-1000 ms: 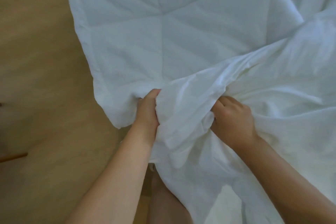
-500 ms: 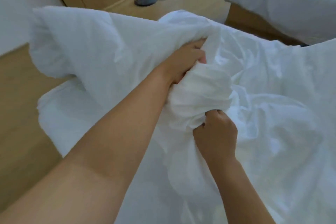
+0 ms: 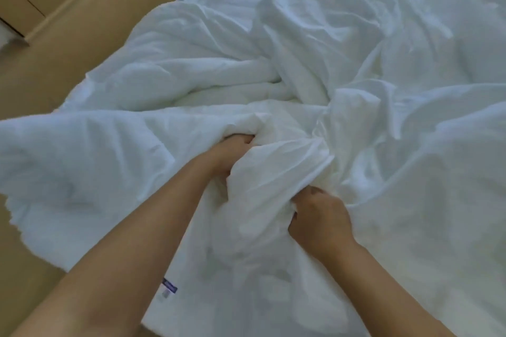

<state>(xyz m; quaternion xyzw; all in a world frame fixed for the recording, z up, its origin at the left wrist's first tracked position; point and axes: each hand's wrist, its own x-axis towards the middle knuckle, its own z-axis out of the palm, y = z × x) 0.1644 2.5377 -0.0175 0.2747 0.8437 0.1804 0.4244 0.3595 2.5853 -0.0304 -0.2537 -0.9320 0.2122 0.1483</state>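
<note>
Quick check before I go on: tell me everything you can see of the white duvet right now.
The duvet is white, soft, padded-looking fabric, heavily creased and lying in a loose, bunched heap across the wooden floor. The left hand grips a fold near its middle. The right hand grips a gathered bunch a little nearer the camera. A small blue and white label sits at its near edge beside the left forearm. Its right side runs out of view.
</note>
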